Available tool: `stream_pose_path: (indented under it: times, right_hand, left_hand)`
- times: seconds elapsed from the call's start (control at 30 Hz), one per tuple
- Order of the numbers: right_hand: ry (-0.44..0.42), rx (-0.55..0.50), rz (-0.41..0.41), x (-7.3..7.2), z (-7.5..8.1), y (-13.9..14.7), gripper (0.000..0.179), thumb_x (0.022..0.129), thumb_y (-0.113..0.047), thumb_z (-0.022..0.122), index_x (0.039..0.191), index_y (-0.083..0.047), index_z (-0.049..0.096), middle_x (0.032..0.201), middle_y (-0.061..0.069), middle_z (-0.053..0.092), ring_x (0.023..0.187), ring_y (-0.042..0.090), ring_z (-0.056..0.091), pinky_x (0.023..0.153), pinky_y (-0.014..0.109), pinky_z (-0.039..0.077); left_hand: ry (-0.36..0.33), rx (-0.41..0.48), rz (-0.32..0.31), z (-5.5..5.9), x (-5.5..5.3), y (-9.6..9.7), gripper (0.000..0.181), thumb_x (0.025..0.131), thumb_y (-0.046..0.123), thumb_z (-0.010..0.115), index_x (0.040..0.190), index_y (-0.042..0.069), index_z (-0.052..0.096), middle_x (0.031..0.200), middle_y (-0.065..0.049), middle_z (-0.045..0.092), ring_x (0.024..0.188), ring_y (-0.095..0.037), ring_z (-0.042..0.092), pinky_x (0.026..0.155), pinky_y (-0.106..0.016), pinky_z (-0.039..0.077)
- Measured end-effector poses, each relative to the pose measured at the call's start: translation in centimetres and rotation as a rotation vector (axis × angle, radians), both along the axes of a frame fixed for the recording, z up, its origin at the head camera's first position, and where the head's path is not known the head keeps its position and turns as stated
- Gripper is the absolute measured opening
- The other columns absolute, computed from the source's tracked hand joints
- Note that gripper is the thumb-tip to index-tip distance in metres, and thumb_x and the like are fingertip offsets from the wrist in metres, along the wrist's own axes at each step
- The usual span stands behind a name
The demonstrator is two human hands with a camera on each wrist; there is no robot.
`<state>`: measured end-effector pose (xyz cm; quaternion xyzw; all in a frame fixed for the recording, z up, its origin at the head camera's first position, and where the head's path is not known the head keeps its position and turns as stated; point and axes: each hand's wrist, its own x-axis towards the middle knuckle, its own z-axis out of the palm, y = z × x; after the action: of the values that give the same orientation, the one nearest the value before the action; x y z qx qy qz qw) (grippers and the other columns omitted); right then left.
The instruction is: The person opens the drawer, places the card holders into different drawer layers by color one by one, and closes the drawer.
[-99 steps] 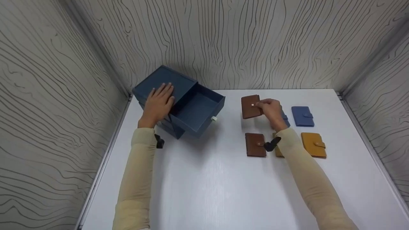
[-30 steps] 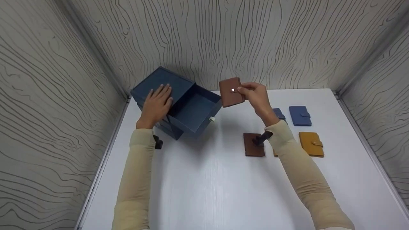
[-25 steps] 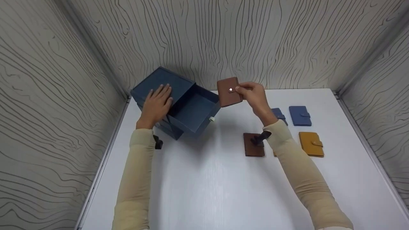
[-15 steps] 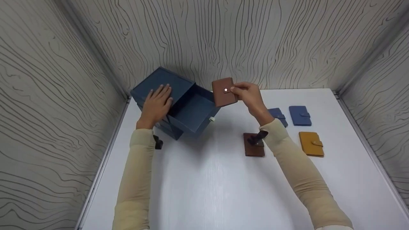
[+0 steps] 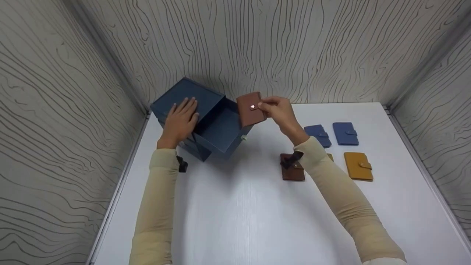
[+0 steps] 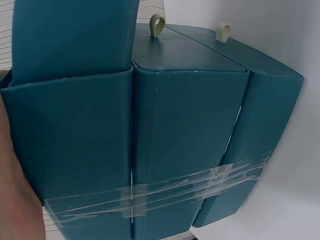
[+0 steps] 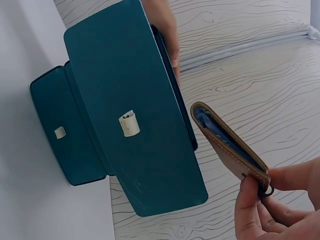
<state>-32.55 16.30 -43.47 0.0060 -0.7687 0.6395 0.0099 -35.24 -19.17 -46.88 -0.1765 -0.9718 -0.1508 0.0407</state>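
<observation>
A brown snap-strap wallet (image 5: 249,112) is pinched at its strap edge between the thumb and fingers of my right hand (image 5: 279,113). It hangs tilted over the right rim of the pulled-out top drawer (image 5: 220,129) and covers that corner. In the right wrist view the wallet (image 7: 232,145) shows its edge, with blue lining inside. My left hand (image 5: 180,119) lies flat, fingers straight, on top of the dark blue drawer box (image 5: 198,92). Its three stacked tiers, bound with clear tape (image 6: 135,200), show in the left wrist view. The visible part of the drawer's floor is bare.
On the white table (image 5: 235,221) to the right lie a second brown wallet (image 5: 293,173), two blue wallets (image 5: 345,133) and a yellow wallet (image 5: 357,166). Another yellow one is mostly hidden by the right forearm. Wood-grain panels (image 5: 257,48) enclose the table's back and sides.
My right hand has lifted the brown wallet from over the right-hand group and carried it left to the drawer, dipping slightly lately. The left hand has stayed on the box.
</observation>
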Motion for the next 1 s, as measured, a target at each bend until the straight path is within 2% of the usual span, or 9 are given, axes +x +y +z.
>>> stream_pose_path:
  times: [0.37, 0.7, 1.0]
  right_hand:
    - [-0.009, 0.048, 0.020, 0.0, 0.0, -1.5, 0.033, 0.104, -0.019, 0.070, 0.129, 0.001, 0.073, 0.120, 0.018, 0.074, 0.098, 0.020, 0.074, 0.083, 0.024, 0.063]
    - [-0.013, 0.069, 0.056, 0.2, 0.3, -2.7, 0.031, 0.104, -0.018, 0.069, 0.127, 0.002, 0.074, 0.117, 0.018, 0.076, 0.093, 0.018, 0.074, 0.079, 0.024, 0.064]
    - [-0.005, 0.108, 0.086, 0.3, 0.3, -3.8, 0.030, 0.102, -0.018, 0.071, 0.125, 0.001, 0.075, 0.118, 0.017, 0.077, 0.097, 0.017, 0.073, 0.078, 0.022, 0.061]
  left_hand:
    - [-0.011, 0.003, 0.002, 0.0, 0.0, 0.0, 0.060, 0.117, 0.042, 0.029, 0.171, 0.016, 0.025, 0.179, -0.001, 0.022, 0.168, -0.024, 0.015, 0.139, -0.051, 0.005]
    - [0.000, -0.018, 0.006, 0.0, -0.1, 0.0, 0.060, 0.117, 0.042, 0.029, 0.171, 0.017, 0.025, 0.179, 0.000, 0.022, 0.168, -0.024, 0.016, 0.139, -0.052, 0.006]
    - [0.005, 0.004, -0.001, 0.0, -0.2, 0.1, 0.060, 0.116, 0.042, 0.030, 0.170, 0.016, 0.027, 0.178, 0.000, 0.024, 0.167, -0.024, 0.018, 0.139, -0.052, 0.007]
